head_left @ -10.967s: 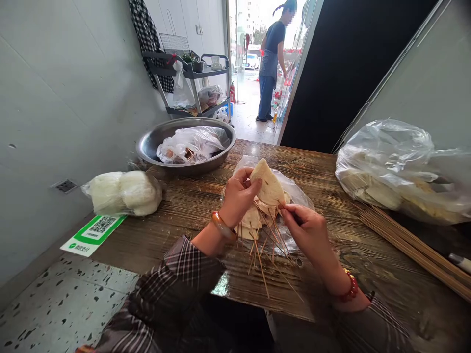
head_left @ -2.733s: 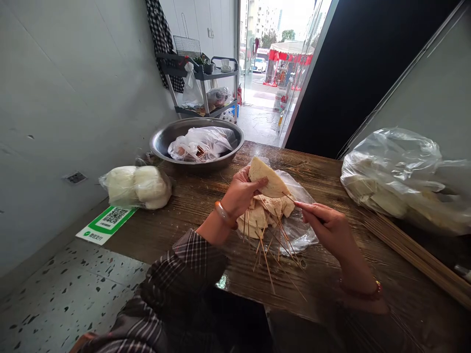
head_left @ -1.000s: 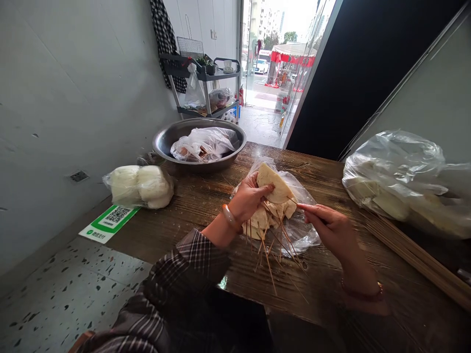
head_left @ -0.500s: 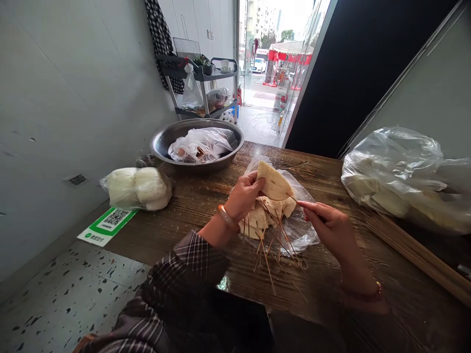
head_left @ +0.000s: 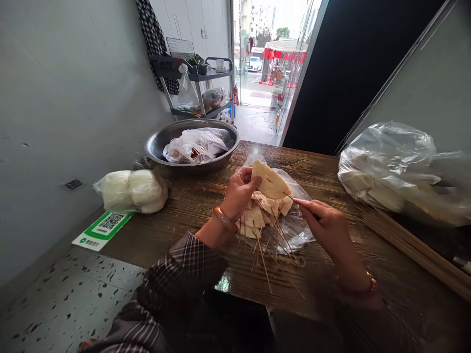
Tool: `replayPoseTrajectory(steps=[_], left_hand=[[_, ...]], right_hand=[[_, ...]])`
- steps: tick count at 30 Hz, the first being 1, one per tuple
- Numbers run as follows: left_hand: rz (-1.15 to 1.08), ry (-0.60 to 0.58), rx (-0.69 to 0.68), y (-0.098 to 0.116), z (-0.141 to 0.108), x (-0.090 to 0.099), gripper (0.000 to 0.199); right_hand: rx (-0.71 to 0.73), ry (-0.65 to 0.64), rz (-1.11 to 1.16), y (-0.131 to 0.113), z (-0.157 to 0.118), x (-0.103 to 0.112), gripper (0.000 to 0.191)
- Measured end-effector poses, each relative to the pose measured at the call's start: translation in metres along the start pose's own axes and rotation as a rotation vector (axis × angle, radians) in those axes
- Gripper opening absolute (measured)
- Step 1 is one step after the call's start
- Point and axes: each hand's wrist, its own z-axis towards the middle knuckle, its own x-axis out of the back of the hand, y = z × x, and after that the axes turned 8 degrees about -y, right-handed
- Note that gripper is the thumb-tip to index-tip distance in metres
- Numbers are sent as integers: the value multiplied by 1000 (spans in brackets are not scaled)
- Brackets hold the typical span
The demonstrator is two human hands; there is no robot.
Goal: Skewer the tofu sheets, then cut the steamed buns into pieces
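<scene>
A pale flat piece of food (head_left: 271, 181) is pinched at its left edge by my left hand (head_left: 240, 193), thumb on its face. My right hand (head_left: 326, 223) has its fingers closed on a thin skewer (head_left: 289, 196), whose tip meets the piece's lower right edge; part of the stick shows through a slit in its middle. Beneath, more flat pieces (head_left: 253, 220) with several skewers (head_left: 265, 267) stuck in them lie on a clear plastic bag (head_left: 300, 239).
A metal basin (head_left: 154, 147) holding a plastic bag stands at the back left. Wrapped white blocks (head_left: 130, 191) sit beside a green-and-white QR card (head_left: 105, 230). To the right are a large plastic bag (head_left: 393, 169) and a bundle of long sticks (head_left: 412, 247).
The whole view has shifted slightly. Both hands keep their holds on the piece and the skewer, with little movement between them.
</scene>
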Motion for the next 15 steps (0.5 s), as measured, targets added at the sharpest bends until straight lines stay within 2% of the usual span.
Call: replayPoseTrajectory(steps=[6,10,15], left_hand=[[159,16,-42,-1,1,0,23],[264,-20,-37,-4,-1,-2,18],[182,-35,4,-2,-4,-6,20]], right_hand=[[25,21,-128,-3,0,0,28],[0,13,-232,-4,-1,-3,32],[0,33,-134,-3,0,-5,30]])
